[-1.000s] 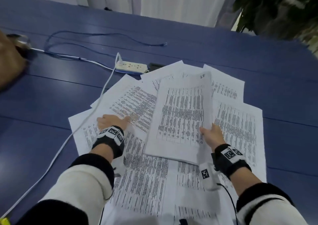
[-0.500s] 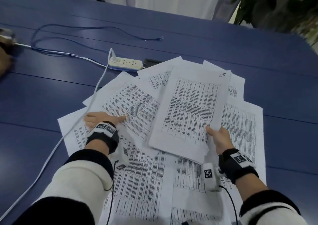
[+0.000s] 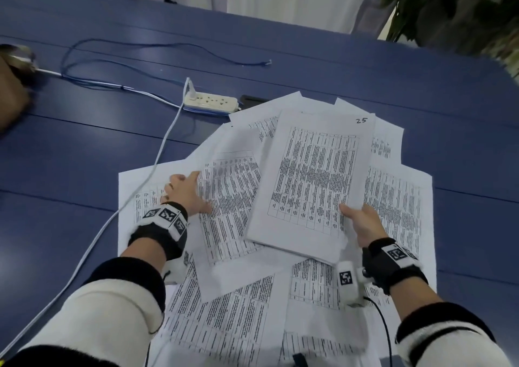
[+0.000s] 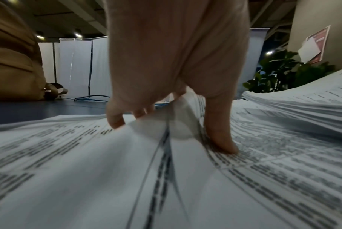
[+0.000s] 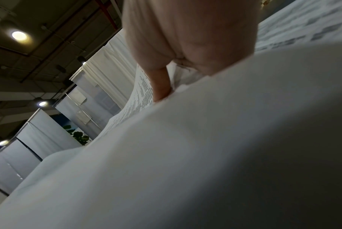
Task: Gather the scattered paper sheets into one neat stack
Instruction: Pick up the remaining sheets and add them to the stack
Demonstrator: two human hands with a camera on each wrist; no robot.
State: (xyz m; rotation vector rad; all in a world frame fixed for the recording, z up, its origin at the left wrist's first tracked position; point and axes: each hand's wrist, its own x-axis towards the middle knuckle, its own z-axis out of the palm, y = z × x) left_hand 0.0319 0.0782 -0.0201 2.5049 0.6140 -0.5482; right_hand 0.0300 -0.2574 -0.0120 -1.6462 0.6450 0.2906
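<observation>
Printed paper sheets (image 3: 233, 321) lie fanned over the blue table (image 3: 70, 153). My right hand (image 3: 362, 223) grips the near right corner of a thick stack (image 3: 314, 175) marked "25", thumb on top, lifted above the spread. In the right wrist view the stack's underside (image 5: 205, 147) fills the frame below the right hand (image 5: 178, 65). My left hand (image 3: 186, 194) pinches the left edge of a loose sheet (image 3: 230, 198), thumb on top and fingers under it. In the left wrist view that sheet (image 4: 175, 124) curls up between the thumb and fingers of the left hand (image 4: 172, 122).
A white power strip (image 3: 210, 103) with a white cable (image 3: 157, 164) lies behind the sheets, the cable crossing the left-most page. A blue cable (image 3: 157, 49) loops farther back. A tan bag (image 3: 11, 91) sits at the left edge, a plant (image 3: 460, 7) at the back right.
The left hand has moved right and lifted a loose sheet's edge toward the stack. The right hand has kept its hold on the stack, which has turned slightly clockwise.
</observation>
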